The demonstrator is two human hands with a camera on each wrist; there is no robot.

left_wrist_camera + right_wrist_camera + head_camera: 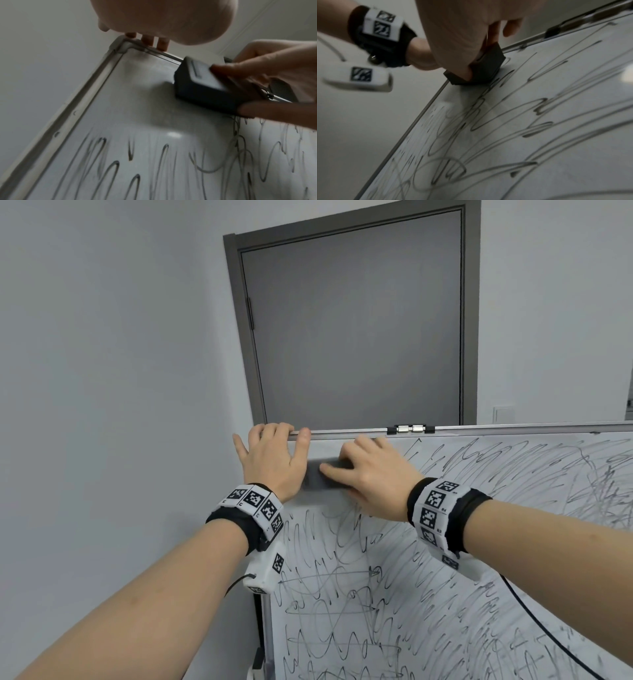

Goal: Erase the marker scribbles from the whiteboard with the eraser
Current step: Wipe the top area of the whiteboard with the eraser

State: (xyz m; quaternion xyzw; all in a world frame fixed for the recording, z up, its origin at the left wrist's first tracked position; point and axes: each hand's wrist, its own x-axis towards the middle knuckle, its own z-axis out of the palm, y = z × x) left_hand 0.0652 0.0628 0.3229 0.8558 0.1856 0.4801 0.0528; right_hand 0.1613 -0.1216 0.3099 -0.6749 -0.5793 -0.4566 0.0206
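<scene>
A whiteboard (445, 594) covered in black marker scribbles (342, 611) fills the lower right of the head view. My right hand (370, 474) grips a dark grey eraser (322, 477) and presses it flat on the board near the top left corner. In the left wrist view the eraser (202, 86) shows a pale label on its back, pinched between thumb and fingers. A wiped patch (137, 94) lies left of it. My left hand (274, 457) grips the board's top edge at the corner, fingers curled over the frame (154, 48).
A grey door (352, 320) stands behind the board, with pale walls on both sides. A metal clip (410, 429) sits on the top rail. A black cable (548, 635) runs down from my right wrist across the board. A light switch (503, 414) is on the right wall.
</scene>
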